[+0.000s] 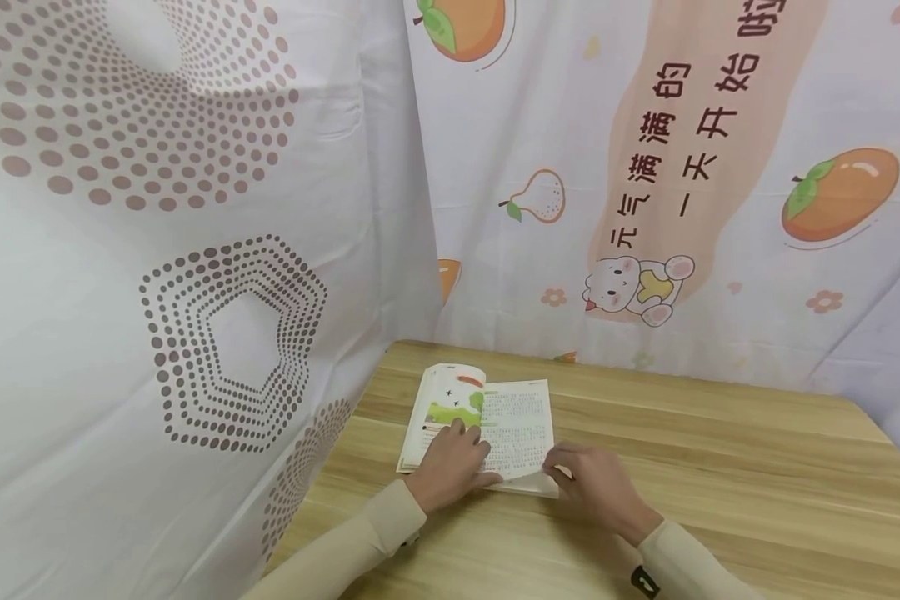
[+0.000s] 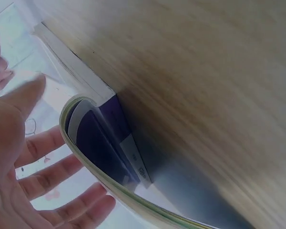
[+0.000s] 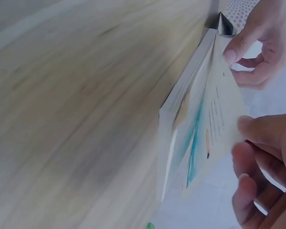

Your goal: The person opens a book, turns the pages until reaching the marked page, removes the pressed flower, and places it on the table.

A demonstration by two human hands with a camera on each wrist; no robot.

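An open book (image 1: 513, 412) lies on the wooden table, text on its right page and a coloured picture on its left. My left hand (image 1: 450, 462) rests across the lower left page, its thumb reaching over onto the right one. In the left wrist view, that hand's fingers (image 2: 47, 181) are spread against the pages, and the book's spine (image 2: 119, 119) arches off the table. At the lower right corner, my right hand (image 1: 596, 483) pinches a page (image 3: 219, 114) between thumb and forefinger. The right wrist view has this page lifted from the stack below it.
The wooden table (image 1: 682, 450) extends to the right of the book. A white curtain with brown dots (image 1: 255, 333) hangs close on the left. Behind the table is a fruit-printed curtain (image 1: 495, 275) with large lettering.
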